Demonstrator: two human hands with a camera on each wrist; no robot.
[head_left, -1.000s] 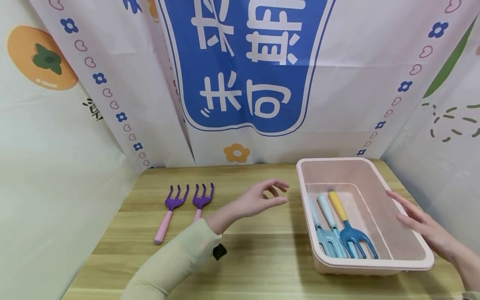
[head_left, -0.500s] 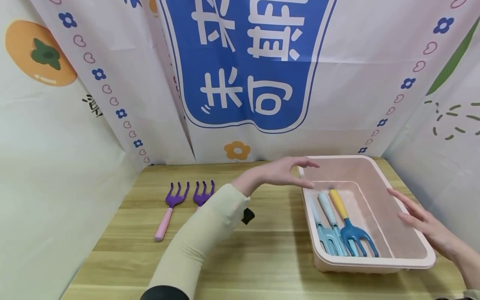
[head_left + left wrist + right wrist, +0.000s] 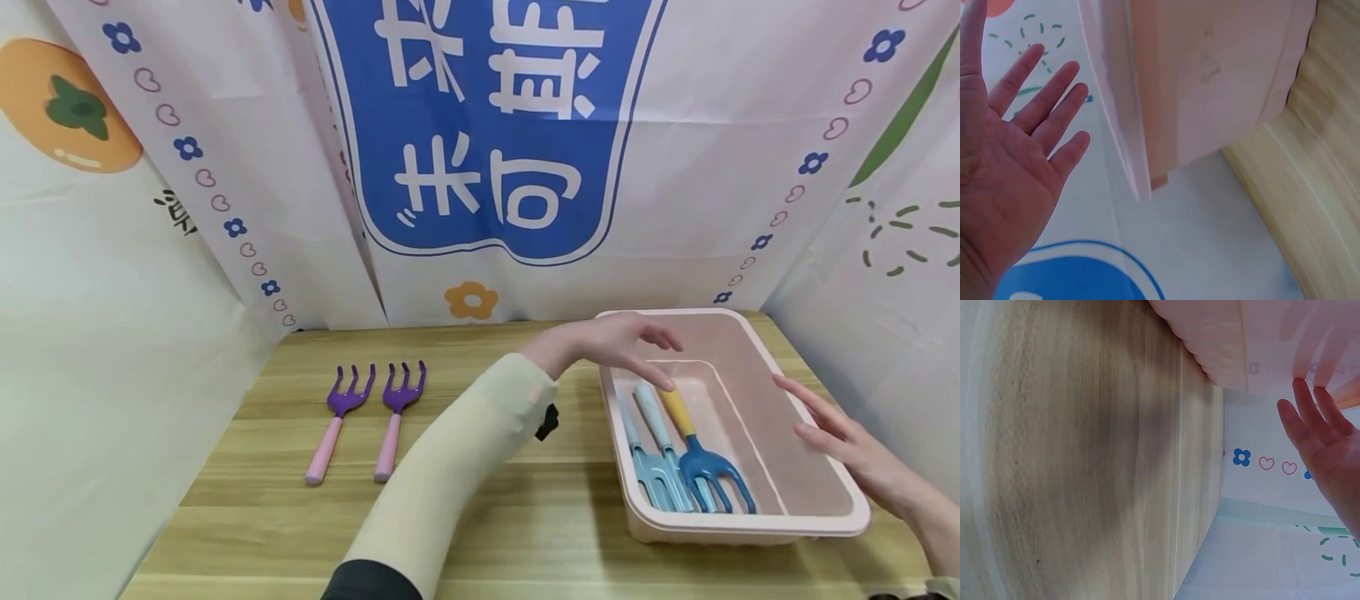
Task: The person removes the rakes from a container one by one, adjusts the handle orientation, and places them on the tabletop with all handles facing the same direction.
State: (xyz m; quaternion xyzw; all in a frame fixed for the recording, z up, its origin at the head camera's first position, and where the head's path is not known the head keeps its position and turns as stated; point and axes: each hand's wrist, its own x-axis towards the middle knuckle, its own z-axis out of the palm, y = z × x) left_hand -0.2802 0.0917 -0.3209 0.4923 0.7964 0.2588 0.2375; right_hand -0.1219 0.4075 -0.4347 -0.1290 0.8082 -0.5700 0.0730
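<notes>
A pink plastic bin point(image 3: 750, 527) stands at the right of the table. In it lie a blue hand fork with a yellow handle point(image 3: 677, 412) and light-blue garden tools point(image 3: 655, 417), one of them a fork. My left hand point(image 3: 626, 340) hangs over the bin's left rim, fingers loosely extended, thumb tip right by the yellow handle; in the left wrist view its palm point(image 3: 1016, 169) faces the bin with nothing in it. My right hand point(image 3: 847, 442) rests on the bin's right rim, and in the right wrist view its fingertips point(image 3: 1299, 387) are at the outer wall.
Two purple hand rakes with pink handles, a left one point(image 3: 324, 450) and a right one point(image 3: 388, 446), lie on the left of the wooden table point(image 3: 525, 517). Printed white cloth point(image 3: 675, 208) walls in the table's back and sides.
My left hand has moved right from over the table to above the bin's left part, uncovering the right rake's handle. My right hand has stayed at the bin's rim.
</notes>
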